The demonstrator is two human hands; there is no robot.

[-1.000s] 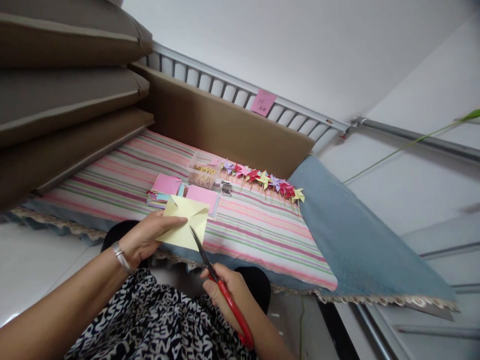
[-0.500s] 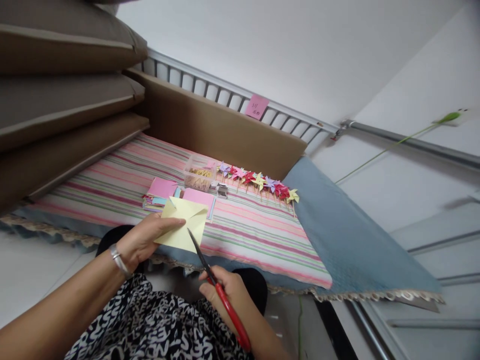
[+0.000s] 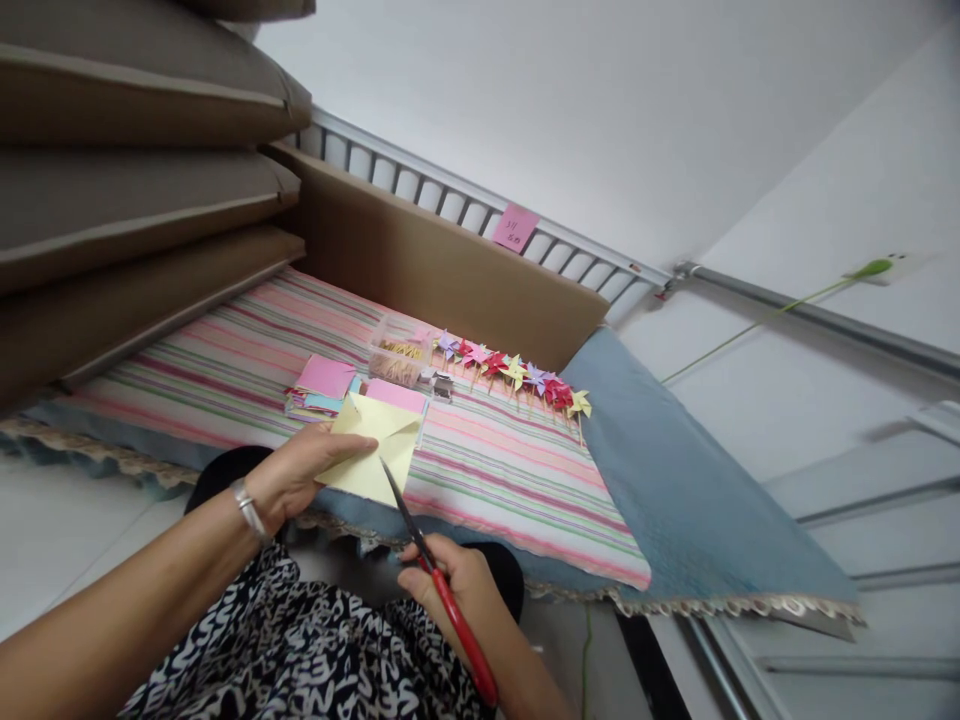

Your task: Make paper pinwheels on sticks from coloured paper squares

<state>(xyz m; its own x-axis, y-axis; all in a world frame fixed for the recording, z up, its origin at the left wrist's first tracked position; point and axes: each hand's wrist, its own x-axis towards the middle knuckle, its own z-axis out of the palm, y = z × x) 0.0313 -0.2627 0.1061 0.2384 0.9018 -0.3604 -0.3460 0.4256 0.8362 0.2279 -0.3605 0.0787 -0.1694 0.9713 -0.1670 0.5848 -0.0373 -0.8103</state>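
My left hand [image 3: 294, 476] pinches a pale yellow paper square [image 3: 373, 448] by its left corner, holding it up over the front edge of a striped mat [image 3: 487, 470]. The square has slits cut in from its corners. My right hand [image 3: 451, 586] grips red-handled scissors [image 3: 441, 585], and their blades reach up into the paper's lower edge. A silver bracelet sits on my left wrist.
On the mat lie a stack of coloured paper squares [image 3: 324, 386], a clear box of sticks [image 3: 397, 356], a small metal stapler [image 3: 439, 384] and a row of several finished paper pinwheels [image 3: 514, 372]. A cardboard sheet [image 3: 442, 270] stands behind. Brown cushions [image 3: 135, 170] are stacked at left.
The view has shifted slightly. My hands hold the paper and scissors much as before, with the blades still in the paper's lower edge.
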